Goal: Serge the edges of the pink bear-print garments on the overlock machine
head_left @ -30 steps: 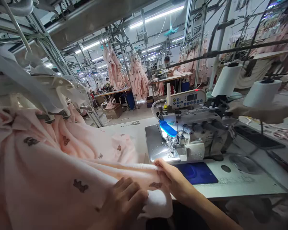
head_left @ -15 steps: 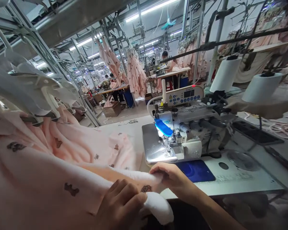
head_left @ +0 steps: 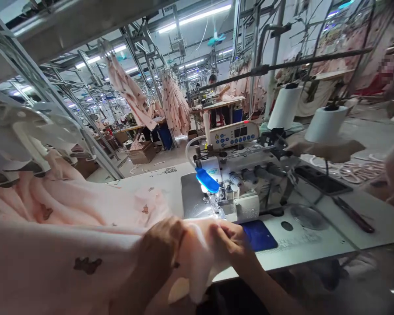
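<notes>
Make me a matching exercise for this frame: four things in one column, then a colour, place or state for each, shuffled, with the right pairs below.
1. Foreground fabric
2. Thread cones
3. Control panel
4. Right hand

A. Showing blue buttons
B. Pinching cloth near the dark blue pad
C. Pale pink, brown prints
D. White, right of the panel

Pairs: 1-C; 2-D; 3-A; 4-B

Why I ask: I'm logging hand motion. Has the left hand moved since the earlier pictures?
Yes. Judged against the sewing machine's metal plate, the left hand has moved up in the picture, closer to the plate's near edge.
</notes>
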`<state>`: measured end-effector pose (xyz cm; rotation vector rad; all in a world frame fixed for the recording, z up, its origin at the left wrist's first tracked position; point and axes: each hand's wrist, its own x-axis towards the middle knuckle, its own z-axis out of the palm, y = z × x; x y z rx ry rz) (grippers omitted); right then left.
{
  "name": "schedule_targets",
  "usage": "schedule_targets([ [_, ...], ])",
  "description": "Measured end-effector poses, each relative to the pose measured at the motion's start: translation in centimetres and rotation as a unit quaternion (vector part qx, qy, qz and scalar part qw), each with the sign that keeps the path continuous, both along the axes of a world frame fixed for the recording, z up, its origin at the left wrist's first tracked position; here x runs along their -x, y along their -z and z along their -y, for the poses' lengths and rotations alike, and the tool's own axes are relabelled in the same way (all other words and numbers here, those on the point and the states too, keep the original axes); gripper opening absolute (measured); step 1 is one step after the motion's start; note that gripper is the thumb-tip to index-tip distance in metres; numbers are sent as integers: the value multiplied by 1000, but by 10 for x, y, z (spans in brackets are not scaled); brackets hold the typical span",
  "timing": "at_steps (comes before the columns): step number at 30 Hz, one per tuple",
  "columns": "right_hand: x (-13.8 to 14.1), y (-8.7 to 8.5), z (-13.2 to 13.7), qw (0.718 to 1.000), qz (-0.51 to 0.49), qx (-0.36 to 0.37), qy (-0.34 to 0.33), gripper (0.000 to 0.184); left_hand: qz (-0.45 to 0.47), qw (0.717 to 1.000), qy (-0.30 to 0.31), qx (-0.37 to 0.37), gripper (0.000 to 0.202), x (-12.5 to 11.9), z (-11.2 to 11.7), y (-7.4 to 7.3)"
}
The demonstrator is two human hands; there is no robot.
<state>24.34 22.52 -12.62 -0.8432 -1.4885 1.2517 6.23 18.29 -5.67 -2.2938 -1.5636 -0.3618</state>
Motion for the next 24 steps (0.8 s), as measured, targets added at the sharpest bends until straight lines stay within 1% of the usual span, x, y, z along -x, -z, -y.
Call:
schedule_targets([
  [2,-12,7,-7,998,11,21,66,35,-6,1000,8,26,15,-19,-19,9],
  [4,-19,14,-15,991,46,41,118,33,-21,998,4,54,16,-31,-36,17],
  [6,-18,17,-24,984,94,48,143,36,-33,997,-15,73,19,-34,-51,22],
  [8,-13,16,-32,974,145,34,172,32,-45,996,-32,66,23,-30,-62,24],
  [10,-10,14,-37,962,186,13,201,28,-41,998,-25,37,22,-27,-65,25],
  [11,-11,13,-36,957,198,1,212,27,-29,999,-16,19,20,-27,-62,24],
  [13,-18,14,-28,952,183,-54,238,29,20,999,18,-21,17,-31,-48,21],
  [14,-23,16,-22,953,155,-91,244,31,46,998,44,-29,17,-35,-38,20],
  [15,-29,18,-14,959,110,-119,232,35,69,995,73,-28,18,-40,-28,19],
  [16,-34,20,-5,973,53,-124,190,42,87,991,100,-19,19,-44,-18,18],
  [17,-37,23,4,989,-4,-99,113,51,103,987,123,-4,19,-47,-10,17],
  [18,-39,24,11,997,-55,-48,13,60,119,984,132,9,16,-50,-5,17],
  [19,-40,25,18,991,-96,22,-87,64,135,982,127,21,13,-51,-2,17],
  [20,-39,25,22,975,-125,90,-162,64,150,982,113,23,11,-52,-2,17],
  [21,-36,24,24,961,-137,139,-196,60,159,983,90,21,12,-51,-4,18],
  [22,-34,22,24,960,-132,161,-187,53,159,985,67,16,15,-51,-8,18],
  [23,-31,20,22,970,-112,159,-147,47,148,988,42,7,19,-50,-14,19],
  [24,-29,18,18,983,-82,138,-94,44,130,991,16,0,22,-50,-20,19],
])
